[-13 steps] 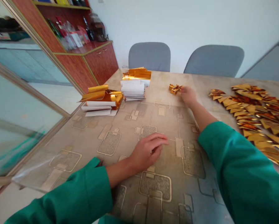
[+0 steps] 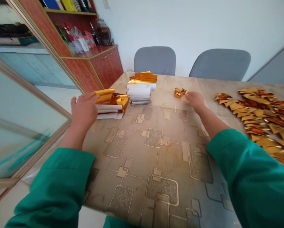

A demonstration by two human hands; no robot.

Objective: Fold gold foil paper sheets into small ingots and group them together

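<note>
My left hand (image 2: 85, 109) is at the left stack of gold foil paper (image 2: 106, 95), its thumb apart and its fingers stretched over the stack's left end. The sheets there curl, gold side up, with white undersides at the front. My right hand (image 2: 195, 101) reaches across the table to a small bunch of folded gold paper (image 2: 180, 92), fingers together at its right end; the fingertips are blurred. A second stack of paper (image 2: 139, 93), white in front and gold behind, lies between the two hands.
Many folded gold pieces (image 2: 258, 110) lie in overlapping rows on the right of the patterned table (image 2: 132, 148). Two grey chairs (image 2: 154, 60) stand behind it against the wall. At the left are a glass partition (image 2: 25, 117) and a wooden cabinet (image 2: 106, 66) with bottles.
My left hand has moved from the table's middle forward and left to the left paper stack. My right hand stays by the small gold bunch. The view has shifted slightly.
</note>
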